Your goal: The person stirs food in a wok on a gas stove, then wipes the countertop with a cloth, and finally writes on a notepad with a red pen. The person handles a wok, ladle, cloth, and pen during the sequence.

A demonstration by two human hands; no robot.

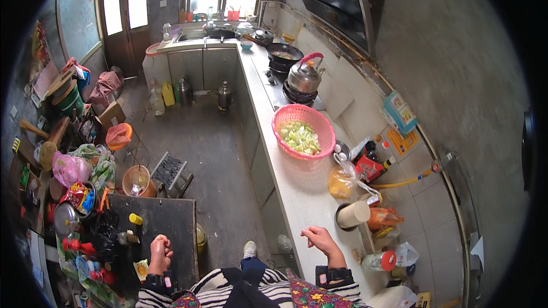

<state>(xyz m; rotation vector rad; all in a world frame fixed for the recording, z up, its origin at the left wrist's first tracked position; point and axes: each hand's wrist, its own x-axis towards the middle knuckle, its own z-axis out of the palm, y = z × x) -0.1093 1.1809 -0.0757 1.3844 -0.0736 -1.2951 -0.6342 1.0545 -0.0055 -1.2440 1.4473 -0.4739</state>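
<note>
My left hand (160, 254) is closed in a loose fist over the dark table, near a small yellow-capped container (136, 219). Nothing shows in its fingers. At the counter's edge, my right hand (321, 241) has its fingers curled in, and I see no object in them. A tall cream cylinder (355, 212), standing in a dark round holder, is the closest thing to it. Farther along the white counter (291, 194) sits a pink plastic colander (329, 142) with chopped pale green vegetables (299, 138) in it. Neither hand touches the colander.
Beyond the colander, a kettle (305, 77) and a black wok (283, 54) stand on the stove. Bottles and bags line the wall, with a red-lidded jar (379, 260) nearer me. A folding stool (170, 172) and an orange-brown bin (138, 181) stand beyond the dark table (180, 217).
</note>
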